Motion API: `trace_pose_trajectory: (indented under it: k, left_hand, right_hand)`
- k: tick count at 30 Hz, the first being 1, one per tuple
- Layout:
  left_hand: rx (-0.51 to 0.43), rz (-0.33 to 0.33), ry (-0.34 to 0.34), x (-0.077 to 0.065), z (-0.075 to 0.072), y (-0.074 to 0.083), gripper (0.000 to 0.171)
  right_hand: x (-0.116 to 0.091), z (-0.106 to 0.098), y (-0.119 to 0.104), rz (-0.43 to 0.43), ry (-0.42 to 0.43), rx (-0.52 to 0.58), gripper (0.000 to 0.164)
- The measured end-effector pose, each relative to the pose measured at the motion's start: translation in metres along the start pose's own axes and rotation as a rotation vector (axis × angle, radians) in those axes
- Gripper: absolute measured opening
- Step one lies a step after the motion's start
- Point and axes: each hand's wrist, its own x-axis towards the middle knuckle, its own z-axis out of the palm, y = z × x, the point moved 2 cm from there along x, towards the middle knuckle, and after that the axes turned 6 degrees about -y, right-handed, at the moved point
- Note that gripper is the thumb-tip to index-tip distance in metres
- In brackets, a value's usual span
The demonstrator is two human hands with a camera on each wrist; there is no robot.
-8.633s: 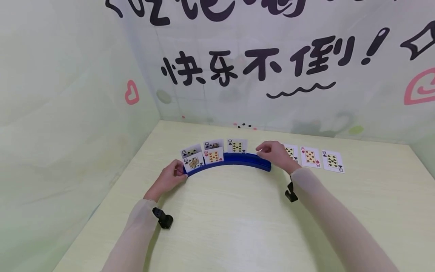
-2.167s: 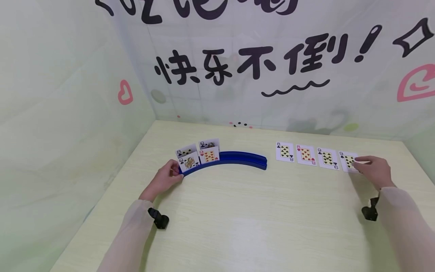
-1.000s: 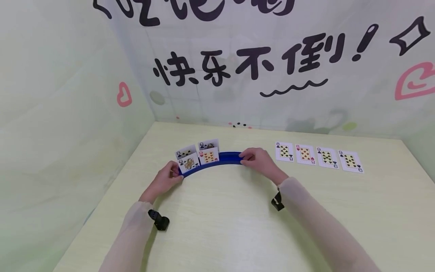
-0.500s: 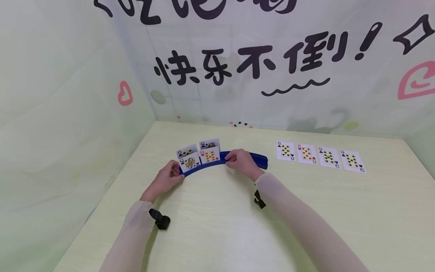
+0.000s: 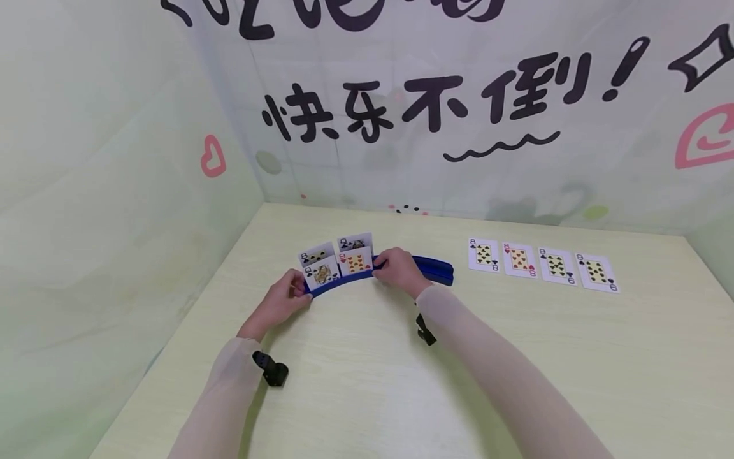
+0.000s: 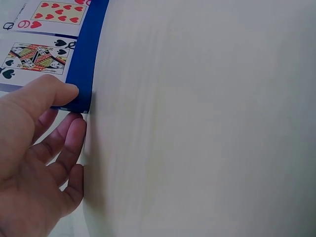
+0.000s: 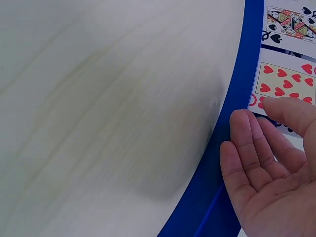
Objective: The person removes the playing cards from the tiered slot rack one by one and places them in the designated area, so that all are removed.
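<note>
A curved blue card holder (image 5: 344, 278) carries two rows of playing cards at its left part. In front stand a queen of spades (image 5: 322, 274) and a nine of hearts (image 5: 355, 262); behind them show an eight (image 5: 314, 256) and another queen (image 5: 351, 243). My left hand (image 6: 37, 128) grips the holder's left end, thumb on top and fingertips against the end face. My right hand (image 5: 399, 271) is at the nine of hearts' right edge. In the right wrist view its thumb (image 7: 284, 109) overlaps the card's lower corner, with the index finger at the edge and other fingertips on the holder.
On the table to the right lie an eight of clubs (image 5: 483, 254), an eight of hearts (image 5: 520, 260), a nine of clubs (image 5: 556, 266) and a nine of spades (image 5: 597, 272), face up in a row. A printed cloth (image 5: 401, 172) hangs behind the table.
Earlier a black nine stood in the holder's back row; the right hand laid it at the row's right end. Then it came back left along the holder to the nine of hearts. Left hand stays put.
</note>
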Motion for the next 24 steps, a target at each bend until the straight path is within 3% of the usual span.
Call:
trace_pose_trajectory:
  k: [7,15,24]
  left_hand:
    - [0.009,0.013,-0.002,0.0015,-0.0008,-0.0004,0.034]
    - [0.026,0.014,-0.004,0.0014,-0.0018,-0.0007,0.033]
    - [0.02,0.01,-0.008,0.0014,-0.0023,0.0,0.033]
  right_hand:
    - [0.0054,0.0016,-0.0027,0.012,-0.006,-0.026,0.019]
    - [0.0067,0.0049,-0.0026,0.013,0.054,-0.032,0.008]
    - [0.0078,0.0049,-0.0035,0.014,0.089,-0.012,0.008]
